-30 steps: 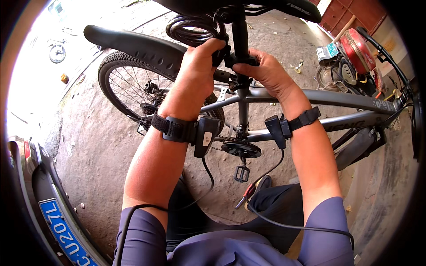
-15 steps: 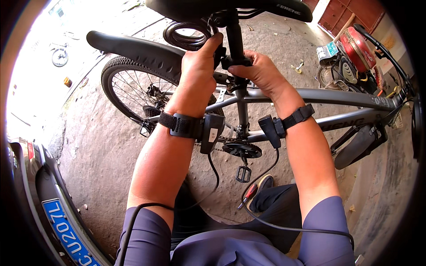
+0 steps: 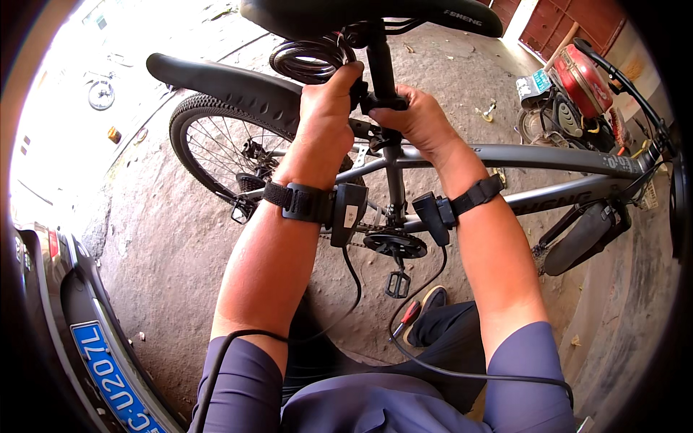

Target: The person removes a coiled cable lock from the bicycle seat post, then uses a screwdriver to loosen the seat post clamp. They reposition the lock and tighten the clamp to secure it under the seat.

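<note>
Left hand (image 3: 328, 108) and right hand (image 3: 419, 119) both gripped closed around the seat post (image 3: 381, 61) at 12 o'clock, beneath the saddle (image 3: 361, 14).

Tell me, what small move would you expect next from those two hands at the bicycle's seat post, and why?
Probably a short turn or squeeze of the clamp. The left hand and right hand both close around the seat post just under the saddle, where the post enters the grey frame. What the fingers grip there is hidden, so this is only a guess.
</note>
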Demonstrator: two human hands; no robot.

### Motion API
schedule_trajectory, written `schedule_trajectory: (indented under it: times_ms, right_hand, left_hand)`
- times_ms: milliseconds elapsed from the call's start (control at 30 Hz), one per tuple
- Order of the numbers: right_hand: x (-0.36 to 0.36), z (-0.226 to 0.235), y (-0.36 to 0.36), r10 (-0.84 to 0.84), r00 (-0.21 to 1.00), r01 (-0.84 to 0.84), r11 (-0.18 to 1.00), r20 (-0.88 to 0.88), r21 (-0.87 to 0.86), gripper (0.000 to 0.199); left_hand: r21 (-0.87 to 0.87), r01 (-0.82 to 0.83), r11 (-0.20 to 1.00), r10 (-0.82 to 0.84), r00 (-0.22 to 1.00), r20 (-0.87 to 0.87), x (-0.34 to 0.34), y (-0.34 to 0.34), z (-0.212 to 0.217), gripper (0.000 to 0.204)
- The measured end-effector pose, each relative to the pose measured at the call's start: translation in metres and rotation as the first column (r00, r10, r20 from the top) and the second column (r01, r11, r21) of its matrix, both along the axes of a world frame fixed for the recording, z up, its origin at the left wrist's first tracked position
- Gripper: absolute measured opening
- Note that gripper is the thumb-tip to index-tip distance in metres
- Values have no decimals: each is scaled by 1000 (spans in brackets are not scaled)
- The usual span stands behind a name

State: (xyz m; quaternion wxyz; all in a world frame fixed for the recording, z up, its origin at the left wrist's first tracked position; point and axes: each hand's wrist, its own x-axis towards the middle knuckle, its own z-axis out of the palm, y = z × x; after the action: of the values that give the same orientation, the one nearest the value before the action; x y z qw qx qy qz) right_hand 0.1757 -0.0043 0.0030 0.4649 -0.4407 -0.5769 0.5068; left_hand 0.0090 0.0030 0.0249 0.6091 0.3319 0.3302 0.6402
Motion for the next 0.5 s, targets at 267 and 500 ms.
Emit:
schedule_trajectory:
  times_ms: [267, 500]
  right_hand:
    - [1, -6, 2, -22, 998, 22, 1000, -50, 1, 40]
    - [-1, -12, 0, -9, 988, 9, 1000, -156, -1, 40]
  left_hand:
    - [193, 94, 977, -25, 944, -330, -12, 6, -4, 26]
    - [22, 187, 982, -184, 977, -111, -19, 18, -15, 27]
